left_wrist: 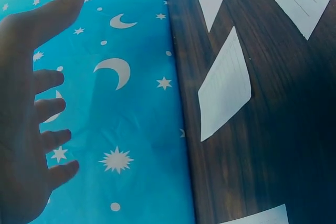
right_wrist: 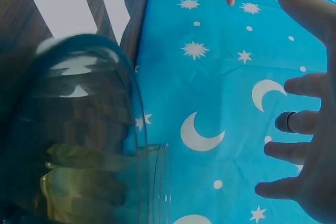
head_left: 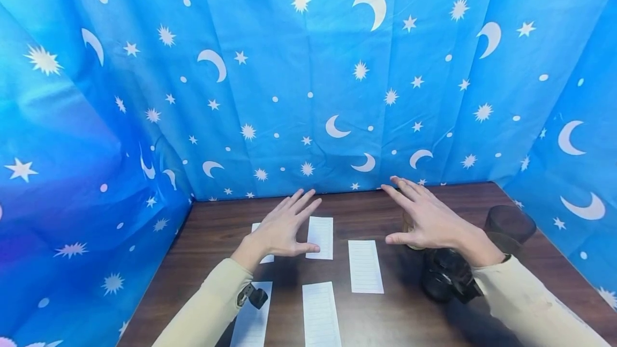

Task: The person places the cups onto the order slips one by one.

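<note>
Both hands hover over the dark wooden table with fingers spread, holding nothing. In the head view the left hand (head_left: 284, 226) is above a paper slip (head_left: 321, 237) and partly covers another slip (head_left: 267, 258). The right hand (head_left: 429, 221) wears a dark ring (right_wrist: 285, 121) and reaches over the table's right side. Below its palm stands a small yellowish glass jar (head_left: 408, 225), mostly hidden by that hand. Close to the right wrist camera, a clear rounded glass container (right_wrist: 79, 103) fills the lower left, with something yellowish showing through it.
More lined white slips lie on the table (head_left: 385, 320): one at centre right (head_left: 366, 266), one at the front (head_left: 322, 315), one under the left forearm (head_left: 253, 320). A dark see-through round container (head_left: 510, 223) stands at the right. A blue star-and-moon curtain (head_left: 308, 79) encloses the back and sides.
</note>
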`<state>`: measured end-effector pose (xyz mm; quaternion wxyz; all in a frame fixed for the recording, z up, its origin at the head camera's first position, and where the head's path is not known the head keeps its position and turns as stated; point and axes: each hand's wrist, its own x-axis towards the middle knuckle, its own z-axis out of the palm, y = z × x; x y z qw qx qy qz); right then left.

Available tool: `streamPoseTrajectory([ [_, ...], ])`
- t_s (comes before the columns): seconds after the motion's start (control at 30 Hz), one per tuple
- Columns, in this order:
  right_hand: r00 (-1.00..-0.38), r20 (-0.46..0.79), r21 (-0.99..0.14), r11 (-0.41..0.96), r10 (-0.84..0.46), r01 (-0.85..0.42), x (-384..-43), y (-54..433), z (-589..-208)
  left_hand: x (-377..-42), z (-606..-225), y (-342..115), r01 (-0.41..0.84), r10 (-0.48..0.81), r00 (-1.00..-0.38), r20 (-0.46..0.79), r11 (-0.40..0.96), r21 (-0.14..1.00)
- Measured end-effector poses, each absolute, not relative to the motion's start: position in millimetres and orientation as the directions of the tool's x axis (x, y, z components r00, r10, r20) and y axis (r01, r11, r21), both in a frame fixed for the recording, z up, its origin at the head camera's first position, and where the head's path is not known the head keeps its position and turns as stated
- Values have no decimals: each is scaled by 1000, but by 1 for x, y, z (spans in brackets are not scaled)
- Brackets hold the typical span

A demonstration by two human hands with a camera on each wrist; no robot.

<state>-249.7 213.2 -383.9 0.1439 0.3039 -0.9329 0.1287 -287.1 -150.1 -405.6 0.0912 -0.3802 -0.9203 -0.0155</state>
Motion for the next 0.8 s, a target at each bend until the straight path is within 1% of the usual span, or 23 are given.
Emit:
streamPoseTrajectory([
  [0.13,-803,362,-264,774,-473,-575,-243,221,-385,-293,-410,-145,724,714,-674,189,690,-24],
  [0.2,-821,368,-314,772,-437,-552,-239,225,-388,-295,-412,-143,738,723,-663,194,674,11],
  [0.3,-836,376,-360,769,-399,-528,-232,230,-393,-298,-416,-139,750,730,-656,191,659,56],
  [0.37,-845,374,-377,770,-382,-514,-228,233,-397,-299,-418,-136,749,728,-659,189,658,77],
  [0.47,-853,373,-389,772,-366,-502,-223,237,-404,-301,-422,-133,742,721,-667,186,666,80],
  [0.63,-856,384,-405,769,-348,-494,-214,246,-412,-303,-427,-127,735,714,-676,183,672,90],
  [0.8,-854,399,-408,770,-332,-490,-205,253,-422,-303,-433,-123,739,719,-674,171,663,125],
])
